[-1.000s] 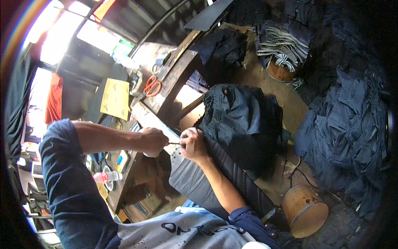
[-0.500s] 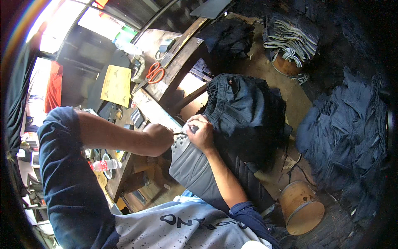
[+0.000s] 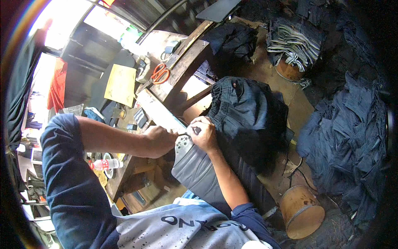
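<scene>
My left hand (image 3: 161,141) is closed in a fist, with a thin dark rod (image 3: 182,134) sticking out toward my other hand. Close beside it, my right hand (image 3: 203,135) has its fingers curled in a pinch at the rod's far end; what lies between them is too small to make out. Below both hands spreads a grey ribbed piece (image 3: 197,164) with a cluster of dark holes or spots near its upper edge. A dark blue garment with a gathered elastic waist (image 3: 242,106) lies just past my right hand.
Orange-handled scissors (image 3: 160,74) and a yellow sheet (image 3: 120,86) lie on the workbench (image 3: 157,106) at the left, along with a plastic bottle (image 3: 107,164). To the right are a heap of dark cloth (image 3: 346,133), a round tan drum (image 3: 302,211) and a bundled fabric stack (image 3: 294,45).
The view has shifted slightly, so most things sit a little further right and lower. Both hands stay close together in nearly the same pose, the rod still between them.
</scene>
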A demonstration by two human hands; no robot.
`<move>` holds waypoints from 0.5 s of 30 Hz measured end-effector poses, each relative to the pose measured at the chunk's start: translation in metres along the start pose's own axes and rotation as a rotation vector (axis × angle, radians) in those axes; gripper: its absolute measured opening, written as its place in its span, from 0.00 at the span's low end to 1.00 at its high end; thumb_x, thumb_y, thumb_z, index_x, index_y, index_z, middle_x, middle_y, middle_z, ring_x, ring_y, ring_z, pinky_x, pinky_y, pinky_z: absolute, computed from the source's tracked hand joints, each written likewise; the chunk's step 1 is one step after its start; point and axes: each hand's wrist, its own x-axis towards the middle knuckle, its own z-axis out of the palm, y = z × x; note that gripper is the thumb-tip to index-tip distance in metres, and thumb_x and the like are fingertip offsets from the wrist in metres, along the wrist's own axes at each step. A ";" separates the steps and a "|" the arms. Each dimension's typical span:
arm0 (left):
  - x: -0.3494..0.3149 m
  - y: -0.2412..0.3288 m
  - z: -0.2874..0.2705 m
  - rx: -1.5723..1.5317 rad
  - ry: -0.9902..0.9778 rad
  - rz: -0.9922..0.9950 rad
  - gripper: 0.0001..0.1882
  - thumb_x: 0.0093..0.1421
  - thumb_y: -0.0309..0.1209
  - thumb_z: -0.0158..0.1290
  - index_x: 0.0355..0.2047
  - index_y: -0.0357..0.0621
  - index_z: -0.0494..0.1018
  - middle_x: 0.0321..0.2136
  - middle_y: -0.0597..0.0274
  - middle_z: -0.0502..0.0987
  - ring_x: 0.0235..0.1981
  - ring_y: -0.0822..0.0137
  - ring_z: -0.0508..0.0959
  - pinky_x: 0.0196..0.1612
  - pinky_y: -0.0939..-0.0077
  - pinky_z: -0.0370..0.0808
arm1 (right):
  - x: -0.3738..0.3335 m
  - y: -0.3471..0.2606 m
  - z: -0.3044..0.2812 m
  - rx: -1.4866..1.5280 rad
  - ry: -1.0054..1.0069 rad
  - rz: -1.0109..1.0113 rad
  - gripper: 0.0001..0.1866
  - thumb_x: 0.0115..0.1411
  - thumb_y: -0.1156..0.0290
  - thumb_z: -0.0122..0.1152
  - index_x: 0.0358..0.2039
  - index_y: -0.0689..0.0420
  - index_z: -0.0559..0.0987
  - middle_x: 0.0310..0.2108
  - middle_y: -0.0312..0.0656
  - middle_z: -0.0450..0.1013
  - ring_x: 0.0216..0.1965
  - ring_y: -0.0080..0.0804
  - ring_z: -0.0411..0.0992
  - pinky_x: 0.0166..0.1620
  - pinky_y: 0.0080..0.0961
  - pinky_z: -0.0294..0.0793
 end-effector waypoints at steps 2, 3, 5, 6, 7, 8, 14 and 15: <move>0.000 -0.006 -0.011 0.004 -0.045 0.057 0.33 0.56 0.33 0.50 0.63 0.41 0.60 0.43 0.50 0.78 0.37 0.55 0.82 0.39 0.57 0.78 | -0.001 -0.003 -0.001 0.005 0.014 -0.007 0.04 0.45 0.78 0.66 0.22 0.61 0.80 0.29 0.43 0.76 0.35 0.42 0.75 0.41 0.35 0.74; 0.000 -0.022 -0.016 -0.031 -0.127 0.093 0.31 0.56 0.32 0.51 0.61 0.42 0.64 0.42 0.53 0.79 0.36 0.57 0.82 0.38 0.57 0.77 | -0.001 -0.003 -0.003 0.012 0.014 -0.021 0.03 0.44 0.78 0.66 0.22 0.61 0.80 0.29 0.44 0.76 0.35 0.42 0.75 0.42 0.35 0.74; 0.001 -0.051 -0.019 -0.922 -0.342 -0.169 0.20 0.55 0.32 0.54 0.49 0.41 0.71 0.36 0.53 0.80 0.34 0.56 0.83 0.33 0.60 0.78 | 0.000 -0.004 -0.004 0.047 0.010 -0.023 0.04 0.45 0.78 0.64 0.18 0.61 0.77 0.29 0.45 0.75 0.37 0.44 0.74 0.43 0.37 0.73; 0.001 -0.060 -0.018 -1.379 -0.436 -0.290 0.16 0.54 0.31 0.56 0.42 0.41 0.75 0.32 0.52 0.81 0.33 0.55 0.83 0.31 0.61 0.78 | 0.001 -0.004 -0.004 0.039 0.010 -0.023 0.04 0.45 0.78 0.64 0.18 0.61 0.77 0.29 0.45 0.75 0.37 0.44 0.74 0.43 0.37 0.73; 0.001 -0.064 -0.016 -1.483 -0.465 -0.357 0.12 0.54 0.30 0.54 0.38 0.40 0.76 0.34 0.50 0.81 0.33 0.53 0.83 0.33 0.60 0.78 | 0.001 -0.004 -0.004 0.034 0.009 -0.018 0.04 0.45 0.78 0.64 0.18 0.61 0.77 0.30 0.45 0.75 0.37 0.44 0.74 0.44 0.37 0.73; 0.000 -0.062 -0.013 -1.154 -0.293 -0.211 0.11 0.55 0.29 0.53 0.38 0.41 0.77 0.33 0.50 0.81 0.32 0.54 0.83 0.33 0.60 0.78 | 0.001 -0.004 -0.003 0.023 0.002 -0.010 0.04 0.44 0.78 0.64 0.18 0.61 0.77 0.30 0.45 0.75 0.37 0.44 0.74 0.44 0.37 0.73; -0.007 0.000 -0.024 0.046 0.043 0.101 0.25 0.57 0.30 0.51 0.55 0.33 0.67 0.34 0.51 0.82 0.33 0.55 0.83 0.31 0.60 0.80 | 0.001 -0.003 -0.001 -0.013 -0.009 -0.003 0.03 0.45 0.78 0.66 0.22 0.60 0.79 0.30 0.43 0.77 0.36 0.43 0.75 0.41 0.36 0.75; -0.006 -0.003 -0.032 0.098 -0.018 0.132 0.25 0.57 0.30 0.51 0.55 0.30 0.67 0.37 0.51 0.81 0.34 0.56 0.84 0.32 0.61 0.80 | 0.001 -0.004 -0.002 -0.008 -0.004 -0.010 0.03 0.45 0.78 0.66 0.22 0.60 0.79 0.30 0.43 0.77 0.35 0.43 0.75 0.41 0.36 0.75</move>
